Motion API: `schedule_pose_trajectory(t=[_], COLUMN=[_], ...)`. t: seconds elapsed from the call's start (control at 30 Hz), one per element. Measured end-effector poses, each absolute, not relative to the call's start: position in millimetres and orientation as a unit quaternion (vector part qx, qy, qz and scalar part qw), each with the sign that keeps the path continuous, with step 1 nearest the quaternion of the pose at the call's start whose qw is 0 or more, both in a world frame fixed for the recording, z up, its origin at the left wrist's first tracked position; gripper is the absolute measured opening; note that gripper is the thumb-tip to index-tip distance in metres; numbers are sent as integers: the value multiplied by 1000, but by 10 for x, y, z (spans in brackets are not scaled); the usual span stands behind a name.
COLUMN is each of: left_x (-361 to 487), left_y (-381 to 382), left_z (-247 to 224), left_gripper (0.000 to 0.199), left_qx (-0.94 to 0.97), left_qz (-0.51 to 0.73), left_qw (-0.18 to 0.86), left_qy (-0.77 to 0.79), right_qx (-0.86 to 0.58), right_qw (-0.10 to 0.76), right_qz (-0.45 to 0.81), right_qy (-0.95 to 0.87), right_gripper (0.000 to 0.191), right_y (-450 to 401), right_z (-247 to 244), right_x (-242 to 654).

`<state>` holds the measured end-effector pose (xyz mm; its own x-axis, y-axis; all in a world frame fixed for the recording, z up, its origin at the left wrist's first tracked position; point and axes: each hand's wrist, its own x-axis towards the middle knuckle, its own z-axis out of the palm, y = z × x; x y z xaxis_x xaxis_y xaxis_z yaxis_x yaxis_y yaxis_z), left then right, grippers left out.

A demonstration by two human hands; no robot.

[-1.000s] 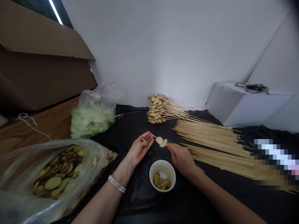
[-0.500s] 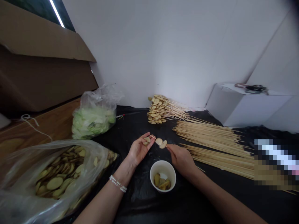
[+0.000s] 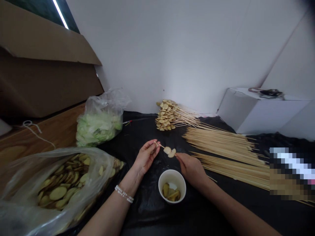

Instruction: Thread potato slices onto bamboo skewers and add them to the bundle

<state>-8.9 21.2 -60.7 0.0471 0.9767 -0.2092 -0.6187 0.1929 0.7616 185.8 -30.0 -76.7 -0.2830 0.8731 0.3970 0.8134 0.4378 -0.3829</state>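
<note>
Slices seen earlier on the left hand [image 3: 147,156] are now out of sight, its fingers curled almost shut on the tip of a skewer [image 3: 160,145]. Lower end of the skewer is pinched closed in the right hand [image 3: 192,170], two pale slices [image 3: 169,151] pierced on it, held above a white cup [image 3: 172,186] on the table [image 3: 145,209]; bundled skewers [image 3: 221,144] are laid just beside.

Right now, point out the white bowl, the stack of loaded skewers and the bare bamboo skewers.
White bowl [image 3: 173,176]: head view, inner wall.
Stack of loaded skewers [image 3: 164,114]: head view, slices at the stack's middle.
Bare bamboo skewers [image 3: 221,144]: head view, middle of the upper bundle.
</note>
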Motion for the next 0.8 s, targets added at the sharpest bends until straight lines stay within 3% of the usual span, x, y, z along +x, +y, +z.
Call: schedule_pose_trajectory(t=[0.17,0.8], left_x=[-127,-129], left_y=[232,236], left_z=[-613,-591], left_gripper=[23,12], left_qx=[241,235], left_qz=[590,599], left_qw=[679,672], left_qy=[364,366], right_qx=[-531,-530], right_qw=[289,280], right_qz=[47,55], right_qy=[-795,-799], right_gripper=[29,29], right_y=[-303,-321], right_z=[-768,-745], right_x=[1860,1854])
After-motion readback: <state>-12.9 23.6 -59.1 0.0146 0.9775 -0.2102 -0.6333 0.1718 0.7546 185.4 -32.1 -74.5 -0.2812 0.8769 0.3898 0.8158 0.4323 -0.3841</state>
